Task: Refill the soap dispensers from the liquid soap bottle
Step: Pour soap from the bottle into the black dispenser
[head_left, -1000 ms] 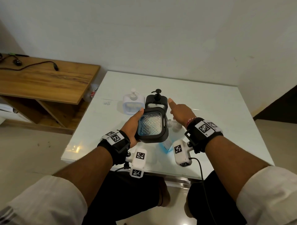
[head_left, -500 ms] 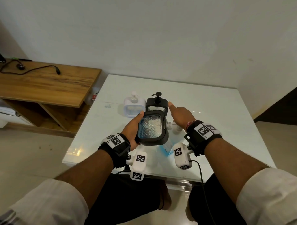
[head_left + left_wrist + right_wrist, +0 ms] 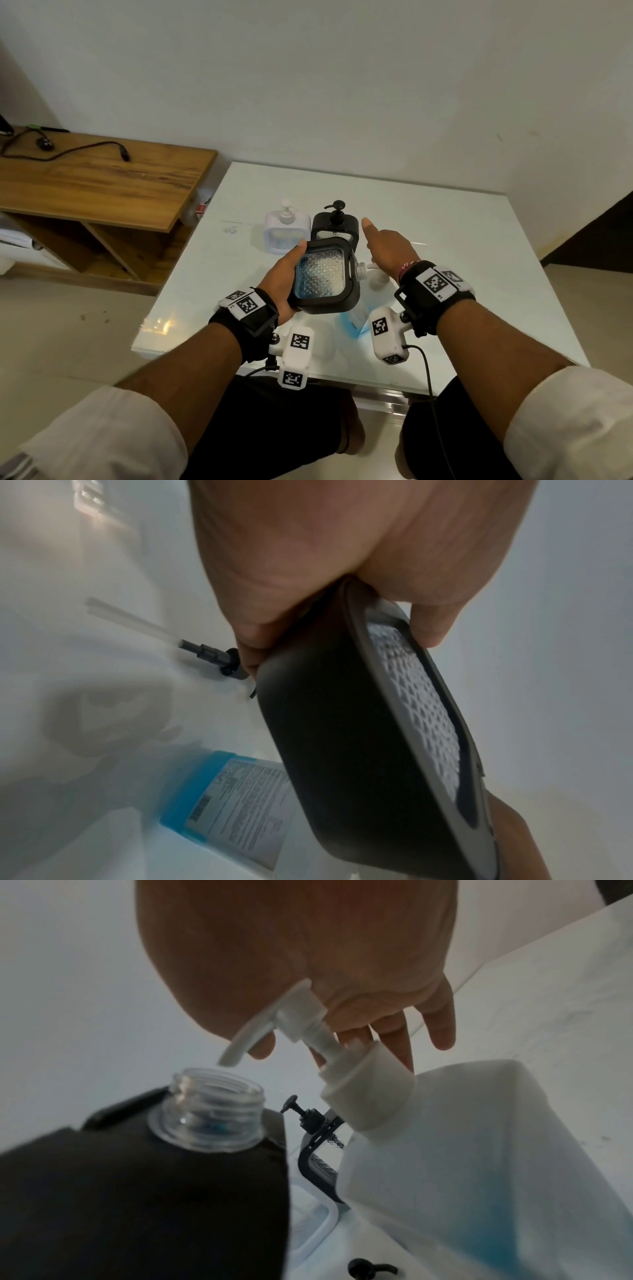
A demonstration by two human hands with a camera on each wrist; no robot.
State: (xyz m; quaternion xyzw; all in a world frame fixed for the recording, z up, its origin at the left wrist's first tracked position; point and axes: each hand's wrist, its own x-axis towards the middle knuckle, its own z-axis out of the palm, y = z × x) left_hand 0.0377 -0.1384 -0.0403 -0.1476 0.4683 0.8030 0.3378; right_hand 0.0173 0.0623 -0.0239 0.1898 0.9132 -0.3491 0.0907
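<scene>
My left hand grips a black-framed soap dispenser with a clear textured window, tilted above the table. Its pump is off, and its open clear neck sits just under the white spout of the soap bottle's pump. My right hand lies palm-down on that pump head with its fingers straight. The soap bottle is translucent white with blue liquid low inside and stands near the table's front edge. No stream shows at the spout. The left wrist view shows the held dispenser and the bottle's label.
A white dispenser and a second black dispenser, both with pumps on, stand behind my hands on the white glass table. A loose black pump with its tube lies on the table. A wooden shelf unit stands to the left.
Both hands and the held dispenser keep nearly the same pose. Only the head view has shifted a little.
</scene>
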